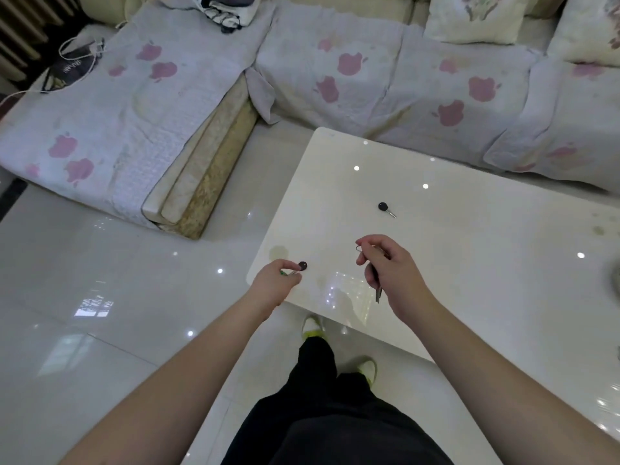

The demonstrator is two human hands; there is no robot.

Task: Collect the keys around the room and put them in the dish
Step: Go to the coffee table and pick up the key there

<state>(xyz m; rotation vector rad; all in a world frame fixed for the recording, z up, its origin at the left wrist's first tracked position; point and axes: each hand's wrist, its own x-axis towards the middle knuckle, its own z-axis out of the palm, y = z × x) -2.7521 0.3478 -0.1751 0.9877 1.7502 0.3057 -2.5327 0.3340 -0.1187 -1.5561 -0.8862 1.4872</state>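
Observation:
My left hand (276,283) hovers over the near left corner of the glossy white table (469,263), fingers closed on a small key with a dark round head (302,265) and a bit of green beside it. Over the table's front edge, my right hand (389,270) is closed on a bunch of metal keys (377,290) on a ring; one key hangs down below the palm. A third key with a black head (385,209) lies alone on the table, farther back. At the right edge of the view shows a grey blurred rim that may be the dish (615,276).
A sofa (369,78) draped in white covers with pink apple prints wraps around the table's far and left sides. Cushions (476,18) lean at the back right. A dark bag with white cords (72,68) lies on the sofa's left end. Shiny tiled floor (100,297) spreads around my legs.

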